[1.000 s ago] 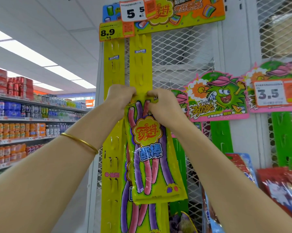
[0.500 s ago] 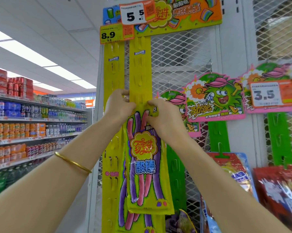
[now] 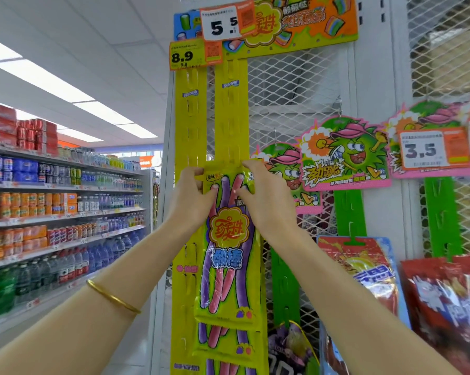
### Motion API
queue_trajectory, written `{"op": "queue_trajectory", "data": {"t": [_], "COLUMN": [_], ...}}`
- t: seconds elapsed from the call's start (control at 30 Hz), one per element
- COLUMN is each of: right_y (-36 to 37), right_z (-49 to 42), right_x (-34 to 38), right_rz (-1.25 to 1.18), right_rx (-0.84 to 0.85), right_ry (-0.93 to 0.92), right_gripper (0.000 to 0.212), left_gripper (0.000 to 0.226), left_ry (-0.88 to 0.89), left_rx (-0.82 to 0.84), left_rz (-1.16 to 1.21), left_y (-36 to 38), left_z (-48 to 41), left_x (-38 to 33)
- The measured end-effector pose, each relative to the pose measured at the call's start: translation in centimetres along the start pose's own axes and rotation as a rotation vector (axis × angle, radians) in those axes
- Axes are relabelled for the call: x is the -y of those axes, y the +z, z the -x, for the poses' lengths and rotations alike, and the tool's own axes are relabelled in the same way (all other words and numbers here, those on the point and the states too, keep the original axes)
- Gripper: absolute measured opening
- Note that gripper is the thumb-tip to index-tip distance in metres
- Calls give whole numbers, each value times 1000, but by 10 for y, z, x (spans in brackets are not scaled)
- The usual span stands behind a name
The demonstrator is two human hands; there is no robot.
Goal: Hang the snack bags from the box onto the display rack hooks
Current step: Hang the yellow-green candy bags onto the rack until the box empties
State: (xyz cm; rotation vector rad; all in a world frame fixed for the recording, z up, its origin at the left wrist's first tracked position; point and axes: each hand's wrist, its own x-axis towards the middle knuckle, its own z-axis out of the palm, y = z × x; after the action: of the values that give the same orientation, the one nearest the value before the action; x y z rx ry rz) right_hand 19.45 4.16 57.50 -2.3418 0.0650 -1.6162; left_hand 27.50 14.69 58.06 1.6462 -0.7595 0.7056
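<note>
A long yellow snack bag (image 3: 227, 255) printed with pink and purple candy sticks lies flat against the right yellow hanging strip (image 3: 231, 109). My left hand (image 3: 193, 196) pinches its top left corner. My right hand (image 3: 263, 196) pinches the top right corner, fingertips at the strip. The bag's top edge sits level with a slot in the strip; the hook itself is hidden behind the bag. Two more bags of the same kind (image 3: 223, 339) hang below it. The box is not in view.
A second yellow strip (image 3: 189, 117) runs to the left, with price tags 8.9 and 5.5 above. White mesh panels (image 3: 296, 90) stand behind. Green strips with cartoon headers and red snack bags (image 3: 445, 301) hang on the right. Drink shelves (image 3: 52, 201) line the aisle at left.
Both hands have carried the bag's top slightly lower on the strip, and my thumbs now press on the bag's front below its top edge. The view has tilted up a little.
</note>
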Motion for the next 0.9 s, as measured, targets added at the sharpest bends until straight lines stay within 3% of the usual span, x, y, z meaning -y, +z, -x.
{"op": "queue_trajectory", "data": {"t": [0.2, 0.3, 0.57, 0.73, 0.9], "right_y": [-10, -15, -15, 13, 53], "right_z": [28, 51, 176, 279, 393], "right_x": [6, 6, -3, -14, -34], "right_rz": [358, 283, 34, -8, 39], "right_rx": [15, 70, 193, 399, 829], "right_ry": [66, 102, 103, 141, 280], "right_gripper": [63, 68, 49, 40, 29], "left_gripper": [54, 55, 40, 36, 33], "left_ry": [47, 39, -78, -198, -409], "left_rx": [-21, -25, 34, 165, 421], "left_rz": [-61, -86, 25, -30, -177], "left_y": [-7, -11, -23, -24, -27], "left_z": [33, 59, 179, 277, 369], "left_x": [-1, 6, 69, 115, 170]}}
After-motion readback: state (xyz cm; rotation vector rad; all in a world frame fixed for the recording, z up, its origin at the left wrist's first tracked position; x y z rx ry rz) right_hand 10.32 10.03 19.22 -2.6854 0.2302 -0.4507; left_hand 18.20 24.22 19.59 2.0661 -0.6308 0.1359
